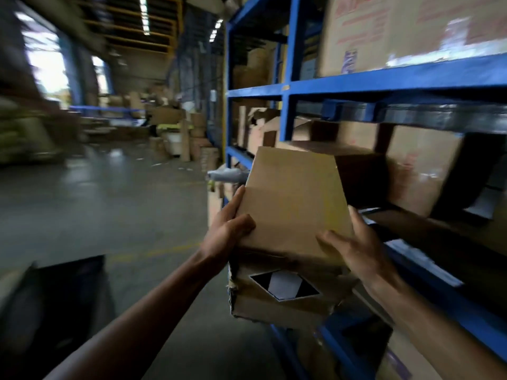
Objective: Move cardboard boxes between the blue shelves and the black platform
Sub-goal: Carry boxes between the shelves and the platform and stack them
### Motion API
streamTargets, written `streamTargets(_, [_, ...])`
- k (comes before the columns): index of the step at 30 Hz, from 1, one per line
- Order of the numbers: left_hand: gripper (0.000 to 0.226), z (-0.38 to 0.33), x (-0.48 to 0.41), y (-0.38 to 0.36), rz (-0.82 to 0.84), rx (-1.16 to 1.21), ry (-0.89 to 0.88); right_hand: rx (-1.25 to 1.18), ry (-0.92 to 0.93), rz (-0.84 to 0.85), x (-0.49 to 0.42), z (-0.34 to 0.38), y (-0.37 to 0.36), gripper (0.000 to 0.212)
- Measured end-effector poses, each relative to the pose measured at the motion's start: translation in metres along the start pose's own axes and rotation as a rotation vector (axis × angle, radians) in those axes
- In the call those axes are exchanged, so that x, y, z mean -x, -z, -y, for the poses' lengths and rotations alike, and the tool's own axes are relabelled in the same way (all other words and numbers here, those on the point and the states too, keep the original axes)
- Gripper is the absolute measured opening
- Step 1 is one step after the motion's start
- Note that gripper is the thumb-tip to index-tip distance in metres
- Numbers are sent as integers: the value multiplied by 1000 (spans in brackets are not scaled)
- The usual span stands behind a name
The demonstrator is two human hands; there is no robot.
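Note:
I hold a brown cardboard box [293, 204] in front of me, beside the blue shelves [384, 80] on my right. Its near face is torn and bears a black-and-white diamond label. My left hand [230, 223] grips the box's left edge with the thumb on top. My right hand [354, 242] clasps its right near corner. The black platform [71, 297] lies low at the bottom left, blurred. The shelves hold several other cardboard boxes [411, 31].
A grey concrete floor [109, 193] stretches ahead on the left, with a faint yellow line. Stacks of cartons [189, 133] stand at the far end of the aisle. A dark gap [359, 176] sits on the middle shelf just behind the held box.

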State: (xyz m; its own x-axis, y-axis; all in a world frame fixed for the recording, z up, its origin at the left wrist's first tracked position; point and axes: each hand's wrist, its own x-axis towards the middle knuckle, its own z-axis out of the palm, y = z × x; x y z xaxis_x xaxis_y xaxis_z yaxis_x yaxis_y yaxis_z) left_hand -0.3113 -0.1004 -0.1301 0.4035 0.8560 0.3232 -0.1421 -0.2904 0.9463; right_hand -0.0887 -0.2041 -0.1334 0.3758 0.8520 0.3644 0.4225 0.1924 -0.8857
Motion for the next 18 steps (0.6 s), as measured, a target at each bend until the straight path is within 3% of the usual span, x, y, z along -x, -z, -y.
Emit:
streamTargets(10, [88, 7, 69, 134, -412, -211, 116, -99, 9, 387, -28, 4, -164, 65])
streamTargets(15, [91, 10, 77, 205, -590, -276, 171, -91, 57, 534, -54, 19, -254, 95])
streamTargets(17, [90, 13, 77, 235, -650, -268, 186, -88, 68, 581, -65, 25, -290, 92])
streamTargets(18, [89, 14, 76, 249, -671, -257, 184, -89, 68, 601, -69, 29, -306, 80])
